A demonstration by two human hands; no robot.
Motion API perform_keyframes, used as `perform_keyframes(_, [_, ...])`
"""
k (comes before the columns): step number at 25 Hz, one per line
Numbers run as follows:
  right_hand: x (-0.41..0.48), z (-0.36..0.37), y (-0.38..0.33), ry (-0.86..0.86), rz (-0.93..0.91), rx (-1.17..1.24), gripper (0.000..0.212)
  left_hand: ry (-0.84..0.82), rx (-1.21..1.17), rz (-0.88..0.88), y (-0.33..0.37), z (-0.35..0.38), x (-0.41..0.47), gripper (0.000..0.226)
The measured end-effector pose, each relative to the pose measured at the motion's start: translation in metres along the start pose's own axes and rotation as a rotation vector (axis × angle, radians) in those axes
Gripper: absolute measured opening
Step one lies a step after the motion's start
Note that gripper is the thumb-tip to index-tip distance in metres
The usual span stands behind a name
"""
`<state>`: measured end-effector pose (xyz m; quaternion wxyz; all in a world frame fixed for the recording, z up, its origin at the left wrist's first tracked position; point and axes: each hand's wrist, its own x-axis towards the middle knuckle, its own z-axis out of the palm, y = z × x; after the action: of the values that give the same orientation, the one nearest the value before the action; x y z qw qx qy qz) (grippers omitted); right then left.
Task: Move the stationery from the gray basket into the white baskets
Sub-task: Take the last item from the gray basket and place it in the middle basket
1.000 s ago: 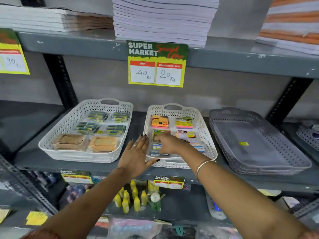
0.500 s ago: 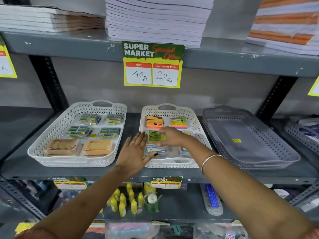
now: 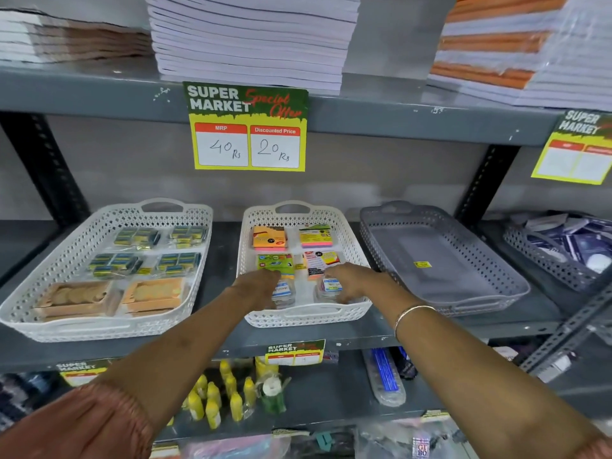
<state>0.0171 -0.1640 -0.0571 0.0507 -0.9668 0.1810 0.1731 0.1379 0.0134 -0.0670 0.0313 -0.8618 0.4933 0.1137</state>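
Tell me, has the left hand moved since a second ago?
Yes. The left hand has gone from the shelf gap between the two white baskets forward and right, over the near rim of the middle white basket, onto a small clear pack.

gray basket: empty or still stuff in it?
Empty of stationery. The gray basket shows a bare floor with only a small yellow sticker. Both hands are over in the middle white basket.

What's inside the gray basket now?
The gray basket looks empty apart from one small yellow sticker on its floor. No hand covers it; only the strip just behind its near wall is hidden.
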Motion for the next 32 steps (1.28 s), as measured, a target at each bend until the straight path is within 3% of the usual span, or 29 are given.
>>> perform_keyframes(5, [0.004,0.006,0.002,0.017,0.006,-0.02,0.066,-0.004,-0.075,0.014,-0.002,0.002,0.002,0.046])
perform_keyframes(9, [0.011,-0.011,0.003,-0.076,0.004,0.111,0.077,0.012,-0.191,0.08,-0.006,-0.002,0.004,0.075])
perform_keyframes(12, [0.026,-0.034,0.006,0.086,0.04,0.278,0.067,0.104,-0.286,0.059,-0.015,-0.011,0.02,0.076])
perform_keyframes(14, [0.041,-0.039,0.012,0.166,0.052,0.227,0.064,0.148,-0.209,0.029,-0.024,-0.016,0.037,0.073])
perform_keyframes(19, [0.074,-0.023,0.017,0.001,-0.024,0.085,0.095,0.055,-0.059,0.064,-0.041,-0.012,0.075,0.089])
perform_keyframes(22, [0.083,-0.013,0.015,-0.014,-0.064,0.086,0.099,0.022,-0.05,0.076,-0.043,-0.006,0.089,0.094])
perform_keyframes(27, [0.083,-0.011,0.015,0.035,-0.066,0.091,0.093,-0.009,-0.147,0.109,-0.043,0.002,0.096,0.078])
perform_keyframes(32, [0.085,-0.012,0.015,0.047,-0.073,0.083,0.094,-0.022,-0.138,0.103,-0.044,0.003,0.098,0.076])
